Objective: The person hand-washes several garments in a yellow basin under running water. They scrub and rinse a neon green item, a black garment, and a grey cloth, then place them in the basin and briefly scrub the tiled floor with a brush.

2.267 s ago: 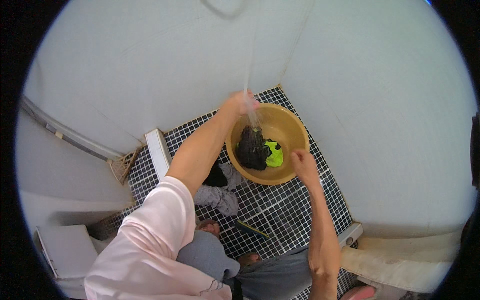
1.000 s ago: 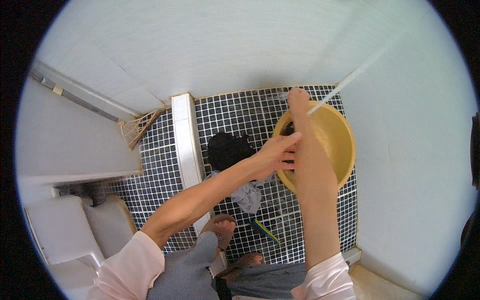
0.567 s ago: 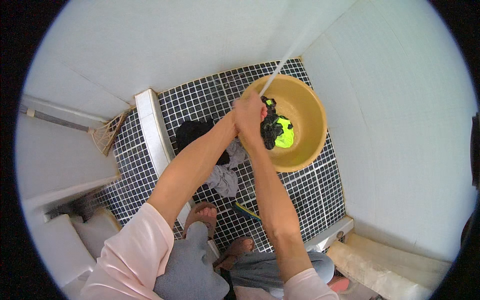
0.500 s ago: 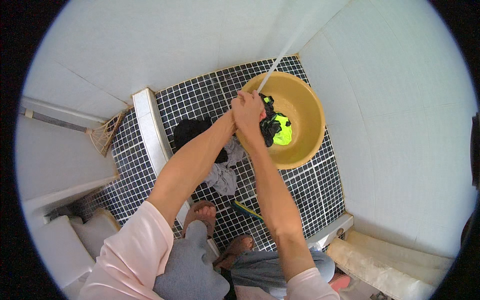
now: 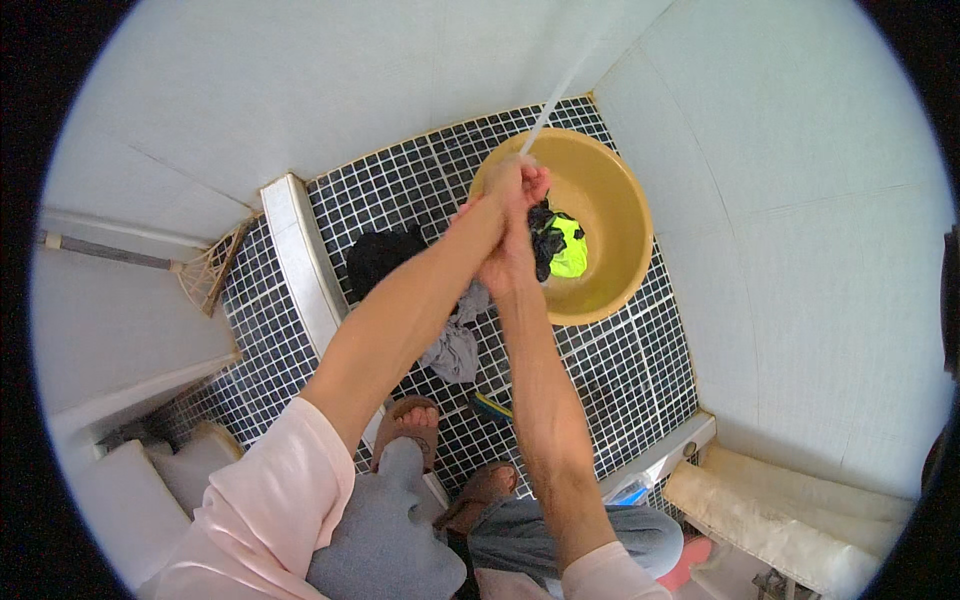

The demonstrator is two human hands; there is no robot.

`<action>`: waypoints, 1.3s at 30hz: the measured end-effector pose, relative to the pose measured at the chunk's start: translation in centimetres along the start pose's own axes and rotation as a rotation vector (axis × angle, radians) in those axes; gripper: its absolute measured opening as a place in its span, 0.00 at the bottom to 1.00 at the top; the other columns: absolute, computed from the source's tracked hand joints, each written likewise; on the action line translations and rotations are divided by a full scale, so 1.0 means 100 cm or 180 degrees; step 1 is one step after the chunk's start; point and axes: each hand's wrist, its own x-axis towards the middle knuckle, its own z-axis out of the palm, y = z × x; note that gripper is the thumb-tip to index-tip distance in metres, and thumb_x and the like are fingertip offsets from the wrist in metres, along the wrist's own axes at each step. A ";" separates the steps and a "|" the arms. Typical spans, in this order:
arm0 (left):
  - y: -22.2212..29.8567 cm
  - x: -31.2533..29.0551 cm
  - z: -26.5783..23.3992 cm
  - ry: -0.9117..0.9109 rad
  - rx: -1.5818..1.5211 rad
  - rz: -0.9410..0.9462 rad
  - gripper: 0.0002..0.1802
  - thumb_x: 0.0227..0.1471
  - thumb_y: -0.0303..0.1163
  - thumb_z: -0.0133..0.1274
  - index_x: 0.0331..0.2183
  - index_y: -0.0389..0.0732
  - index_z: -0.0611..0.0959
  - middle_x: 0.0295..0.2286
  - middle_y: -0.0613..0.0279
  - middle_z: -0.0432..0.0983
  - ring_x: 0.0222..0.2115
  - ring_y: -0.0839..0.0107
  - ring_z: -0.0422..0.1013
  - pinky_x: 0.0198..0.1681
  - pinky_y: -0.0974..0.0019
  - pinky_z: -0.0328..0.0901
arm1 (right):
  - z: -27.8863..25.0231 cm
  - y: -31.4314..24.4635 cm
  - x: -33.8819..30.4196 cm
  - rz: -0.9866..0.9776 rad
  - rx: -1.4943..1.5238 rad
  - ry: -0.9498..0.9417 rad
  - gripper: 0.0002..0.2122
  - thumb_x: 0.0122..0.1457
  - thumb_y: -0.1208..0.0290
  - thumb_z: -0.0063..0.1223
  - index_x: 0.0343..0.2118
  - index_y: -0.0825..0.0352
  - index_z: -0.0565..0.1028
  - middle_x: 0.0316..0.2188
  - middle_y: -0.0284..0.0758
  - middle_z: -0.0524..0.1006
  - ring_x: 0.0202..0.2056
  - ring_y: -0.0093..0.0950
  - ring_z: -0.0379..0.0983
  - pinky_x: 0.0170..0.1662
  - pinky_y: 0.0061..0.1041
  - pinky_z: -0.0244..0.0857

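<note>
My left hand (image 5: 520, 178) is over the left rim of a yellow basin (image 5: 612, 220), in a stream of water (image 5: 550, 108) falling from above. Its fingers look curled in, with nothing seen in them. My right hand (image 5: 508, 268) is wrapped round my left wrist from below, its fingertips showing on the far side of the wrist. In the basin, just right of my hands, lies a bunched black and neon-yellow cloth (image 5: 569, 250). Outside it on the floor are a black cloth (image 5: 382, 260) and a grey cloth (image 5: 452, 352), partly behind my left forearm.
Black mosaic tiles (image 5: 630, 365) cover the floor. A white raised curb (image 5: 300, 255) runs along the left. A long-handled tool (image 5: 110, 250) leans in the left corner. A yellow-and-blue brush-like thing (image 5: 490, 405) lies near my feet. Pale walls (image 5: 800, 250) close in the basin.
My right hand has slid from over my left hand back to the left wrist. My left hand has moved slightly up into the water, its curled fingers now visible.
</note>
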 end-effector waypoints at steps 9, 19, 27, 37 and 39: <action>-0.020 0.002 -0.067 -0.0966 0.5319 0.2429 0.11 0.57 0.33 0.50 0.36 0.35 0.81 0.41 0.44 0.78 0.40 0.42 0.76 0.43 0.50 0.72 | -0.123 -0.082 -0.041 -0.2440 -0.5435 0.2444 0.21 0.59 0.66 0.63 0.50 0.74 0.73 0.38 0.44 0.81 0.41 0.39 0.78 0.47 0.37 0.71; -0.022 -0.032 -0.056 -0.0602 0.7167 -0.0086 0.62 0.48 0.47 0.68 0.71 0.44 0.45 0.70 0.38 0.34 0.69 0.33 0.40 0.69 0.43 0.51 | -0.150 -0.032 -0.078 -0.2062 -0.7250 0.1931 0.13 0.50 0.72 0.58 0.39 0.72 0.77 0.39 0.50 0.79 0.34 0.48 0.75 0.44 0.44 0.65; -0.095 -0.020 -0.063 -0.0780 0.7249 -0.0446 0.58 0.42 0.50 0.72 0.68 0.57 0.57 0.69 0.39 0.33 0.67 0.33 0.44 0.60 0.26 0.57 | -0.136 0.042 -0.109 -0.2727 -0.6697 0.1532 0.09 0.64 0.73 0.48 0.41 0.70 0.78 0.41 0.42 0.78 0.49 0.43 0.70 0.64 0.51 0.51; -0.036 -0.042 0.023 -0.0971 0.3972 0.0799 0.21 0.43 0.38 0.58 0.35 0.29 0.83 0.25 0.48 0.81 0.29 0.60 0.78 0.35 0.60 0.71 | -0.142 0.032 -0.101 -0.2448 -0.6572 0.1564 0.14 0.65 0.66 0.48 0.30 0.71 0.80 0.32 0.43 0.79 0.46 0.42 0.69 0.66 0.48 0.49; 0.012 -0.048 0.061 -0.1309 0.3712 0.0795 0.19 0.43 0.36 0.59 0.34 0.30 0.81 0.25 0.55 0.79 0.26 0.68 0.76 0.33 0.62 0.71 | -0.142 0.034 -0.101 -0.2569 -0.6546 0.1574 0.14 0.65 0.66 0.48 0.30 0.72 0.81 0.32 0.43 0.80 0.45 0.41 0.70 0.65 0.48 0.50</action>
